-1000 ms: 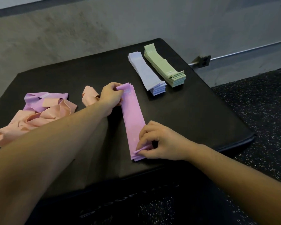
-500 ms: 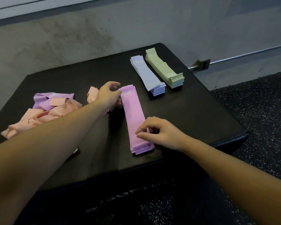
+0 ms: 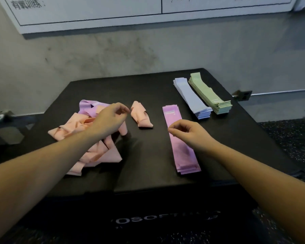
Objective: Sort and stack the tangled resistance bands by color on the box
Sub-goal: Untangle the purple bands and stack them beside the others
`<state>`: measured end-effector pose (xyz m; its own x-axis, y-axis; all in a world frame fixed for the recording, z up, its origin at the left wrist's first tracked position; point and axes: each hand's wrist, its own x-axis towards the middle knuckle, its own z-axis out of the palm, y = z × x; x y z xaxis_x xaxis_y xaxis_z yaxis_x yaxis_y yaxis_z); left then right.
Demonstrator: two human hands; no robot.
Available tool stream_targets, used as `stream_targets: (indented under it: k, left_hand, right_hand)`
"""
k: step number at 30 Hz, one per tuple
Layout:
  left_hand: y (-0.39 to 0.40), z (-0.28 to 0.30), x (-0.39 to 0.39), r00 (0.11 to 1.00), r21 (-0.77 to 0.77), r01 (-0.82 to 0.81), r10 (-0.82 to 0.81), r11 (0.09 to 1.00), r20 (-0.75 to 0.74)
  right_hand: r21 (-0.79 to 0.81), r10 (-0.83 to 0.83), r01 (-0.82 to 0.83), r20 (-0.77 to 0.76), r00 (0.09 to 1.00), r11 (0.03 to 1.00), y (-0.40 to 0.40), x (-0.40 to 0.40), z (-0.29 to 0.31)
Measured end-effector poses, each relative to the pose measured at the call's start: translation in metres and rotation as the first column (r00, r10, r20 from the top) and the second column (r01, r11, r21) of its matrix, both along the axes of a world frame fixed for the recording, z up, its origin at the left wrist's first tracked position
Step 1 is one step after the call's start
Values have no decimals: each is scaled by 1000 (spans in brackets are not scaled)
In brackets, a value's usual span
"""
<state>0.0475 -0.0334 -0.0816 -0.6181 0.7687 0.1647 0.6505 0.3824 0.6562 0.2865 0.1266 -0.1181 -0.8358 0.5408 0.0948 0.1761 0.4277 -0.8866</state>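
Now both hands empty, loosely curled: left hand [image 3: 111, 118] over tangled pile [image 3: 88, 138]; I'd pinch one purple band [image 3: 88, 107] free, flatten onto purple stack [image 3: 180, 140].

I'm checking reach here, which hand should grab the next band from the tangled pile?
Probably the left hand: it hovers empty over the tangled pile, while the right hand is over the pink stack.

White wall board [image 3: 95, 13] with black writing – cut off by top edge. Tangled peach rubber band heap [image 3: 95, 154] – middle hidden under left forearm. Box-front lettering [image 3: 158, 220] at 6 o'clock blurred, unreadable.
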Motion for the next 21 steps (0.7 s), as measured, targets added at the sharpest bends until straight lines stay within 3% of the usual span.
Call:
stream_targets:
  k: [4, 7, 11, 14, 18, 21]
  left_hand:
    - [-32, -3, -40, 983, -56, -68, 58, 996, -174]
    - [-49, -11, -76, 927, -208, -178, 93, 962, -362]
    - [-70, -26, -104, 960, -325, -169, 80, 930, -270]
    - [-78, -41, -111, 974, -380, -126, 41, 916, -225]
    - [-80, -63, -119, 979, -364, -129, 60, 922, -194]
    - [-79, -72, -124, 972, -404, -166, 81, 900, -220]
  right_hand:
    - [86, 22, -29, 79, 997, 996, -7, -47, 12]
    - [113, 32, -46, 129, 991, 992, -14, -86, 16]
    - [176, 53, -78, 143, 988, 981, -26, -138, 21]
    - [314, 59, -102, 145, 988, 944, -35, -179, 25]
    - [534, 41, -130, 175, 984, 835, -47, -230, 21]
    - [601, 117, -223, 212, 970, 768, -59, -263, 16]
